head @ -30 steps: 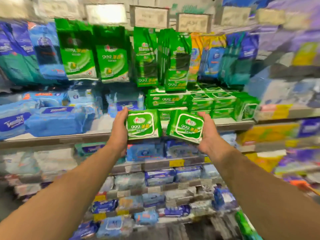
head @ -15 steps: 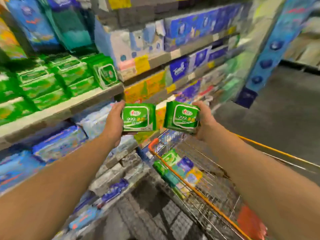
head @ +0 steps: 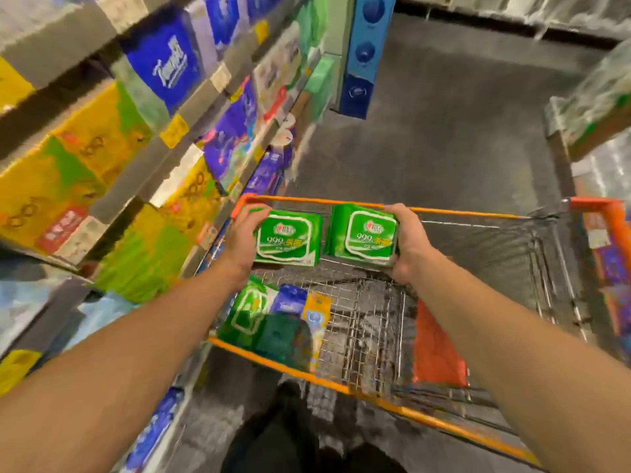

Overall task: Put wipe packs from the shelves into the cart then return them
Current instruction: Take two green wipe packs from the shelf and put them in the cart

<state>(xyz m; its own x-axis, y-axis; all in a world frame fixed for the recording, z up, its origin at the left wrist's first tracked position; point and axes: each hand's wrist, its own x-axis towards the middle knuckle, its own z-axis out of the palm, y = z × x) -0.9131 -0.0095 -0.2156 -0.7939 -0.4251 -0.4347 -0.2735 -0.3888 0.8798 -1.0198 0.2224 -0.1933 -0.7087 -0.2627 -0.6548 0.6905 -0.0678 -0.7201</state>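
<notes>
My left hand (head: pixel 244 238) grips a green wipe pack (head: pixel 288 238) by its left side. A second green wipe pack (head: pixel 363 235) is held in my right hand (head: pixel 408 244) by its right side. Both packs hover side by side above the far part of the wire cart (head: pixel 454 213), which has an orange rim. Low in the cart's near left corner lie a green pack (head: pixel 249 310), a purple pack (head: pixel 290 300), a dark teal pack (head: pixel 283 336) and a yellow-orange pack (head: pixel 317 314).
Shelves (head: pixel 112 206) full of yellow, blue and purple packs run along the left, close to the cart's left side. A blue pillar (head: pixel 362 52) stands beyond. Grey floor (head: pixel 444 131) lies ahead of the cart. Another display (head: pixel 594 107) sits at right.
I have turned from the shelf to the cart. Both hands carried their green packs from in front of the shelf to above the cart's basket.
</notes>
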